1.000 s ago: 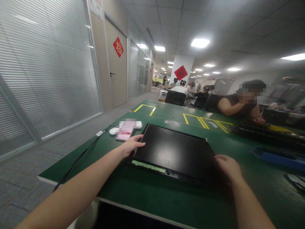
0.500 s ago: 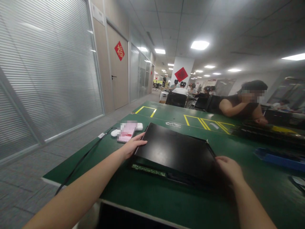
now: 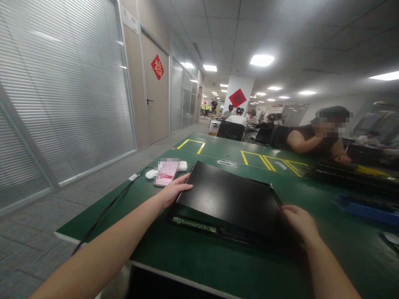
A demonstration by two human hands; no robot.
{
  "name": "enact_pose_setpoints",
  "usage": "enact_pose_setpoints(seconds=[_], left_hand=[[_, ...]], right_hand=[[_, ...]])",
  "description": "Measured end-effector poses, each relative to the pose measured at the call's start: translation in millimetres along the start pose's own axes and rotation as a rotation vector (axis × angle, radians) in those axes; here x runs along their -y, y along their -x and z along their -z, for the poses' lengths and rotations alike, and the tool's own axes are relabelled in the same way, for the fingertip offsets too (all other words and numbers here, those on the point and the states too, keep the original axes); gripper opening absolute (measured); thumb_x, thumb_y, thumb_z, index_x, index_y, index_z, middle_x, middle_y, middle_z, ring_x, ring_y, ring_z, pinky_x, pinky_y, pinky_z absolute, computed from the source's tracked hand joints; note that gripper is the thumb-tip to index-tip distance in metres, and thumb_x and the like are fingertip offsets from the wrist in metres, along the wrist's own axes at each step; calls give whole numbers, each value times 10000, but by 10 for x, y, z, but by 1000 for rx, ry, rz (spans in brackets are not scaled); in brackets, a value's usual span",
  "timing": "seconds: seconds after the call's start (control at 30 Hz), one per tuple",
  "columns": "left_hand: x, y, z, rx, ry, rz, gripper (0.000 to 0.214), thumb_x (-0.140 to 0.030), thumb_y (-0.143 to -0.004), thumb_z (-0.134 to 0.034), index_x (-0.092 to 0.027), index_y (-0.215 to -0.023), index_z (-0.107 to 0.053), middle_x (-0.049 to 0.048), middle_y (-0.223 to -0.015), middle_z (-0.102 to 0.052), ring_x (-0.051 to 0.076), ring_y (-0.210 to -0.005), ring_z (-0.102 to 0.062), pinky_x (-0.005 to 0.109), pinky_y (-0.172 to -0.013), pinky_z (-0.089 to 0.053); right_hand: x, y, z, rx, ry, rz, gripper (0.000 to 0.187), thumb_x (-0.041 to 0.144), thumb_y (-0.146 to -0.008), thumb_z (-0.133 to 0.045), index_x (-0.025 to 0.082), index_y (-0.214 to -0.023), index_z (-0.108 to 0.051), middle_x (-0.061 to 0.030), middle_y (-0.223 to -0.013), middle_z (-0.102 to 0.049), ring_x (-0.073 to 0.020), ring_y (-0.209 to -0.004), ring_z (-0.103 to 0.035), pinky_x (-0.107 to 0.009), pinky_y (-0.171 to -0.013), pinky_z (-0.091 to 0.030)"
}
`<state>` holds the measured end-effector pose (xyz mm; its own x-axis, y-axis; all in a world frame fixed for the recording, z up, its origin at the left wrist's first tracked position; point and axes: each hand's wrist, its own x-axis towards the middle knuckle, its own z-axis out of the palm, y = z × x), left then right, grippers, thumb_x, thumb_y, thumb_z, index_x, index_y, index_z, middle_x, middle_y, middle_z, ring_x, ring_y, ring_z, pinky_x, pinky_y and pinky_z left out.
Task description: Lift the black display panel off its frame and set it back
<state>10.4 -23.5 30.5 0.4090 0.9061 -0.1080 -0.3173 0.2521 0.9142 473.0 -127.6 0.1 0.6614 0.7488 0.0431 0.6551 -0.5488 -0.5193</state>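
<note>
A flat black screen panel (image 3: 230, 195) lies tilted over the green table in front of me. My left hand (image 3: 175, 190) is closed on its left edge, with the thumb on the top face and the other fingers along the side and partly hidden. At the right edge, my right hand (image 3: 297, 220) grips the panel, its fingertips mostly out of sight. Below the panel's near edge shows a narrow green circuit board (image 3: 193, 224). A thin dark frame edge (image 3: 272, 187) shows at the panel's far right corner.
On the green table (image 3: 149, 249), a phone (image 3: 166, 173) lies beside a white mouse-like object (image 3: 150, 174) and a black cable (image 3: 109, 207). Yellow tape (image 3: 264, 162) marks the far side. A blue tray (image 3: 368, 209) stands right, near a seated person (image 3: 311, 141).
</note>
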Motion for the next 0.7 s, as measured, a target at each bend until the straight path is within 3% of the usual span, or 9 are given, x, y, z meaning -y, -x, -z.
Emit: enact_pose_setpoints(seconds=[0.7], left_hand=[[22, -39, 77, 19, -24, -9, 940, -191, -612, -872, -212, -1473, -498, 127, -1275, -710, 317, -1060, -716, 384, -869, -571]], right_hand=[[-6, 10, -81, -11, -98, 2, 325, 298, -749, -554, 227, -974, -778, -64, -968, -761, -233, -872, -675, -310, -715, -465]])
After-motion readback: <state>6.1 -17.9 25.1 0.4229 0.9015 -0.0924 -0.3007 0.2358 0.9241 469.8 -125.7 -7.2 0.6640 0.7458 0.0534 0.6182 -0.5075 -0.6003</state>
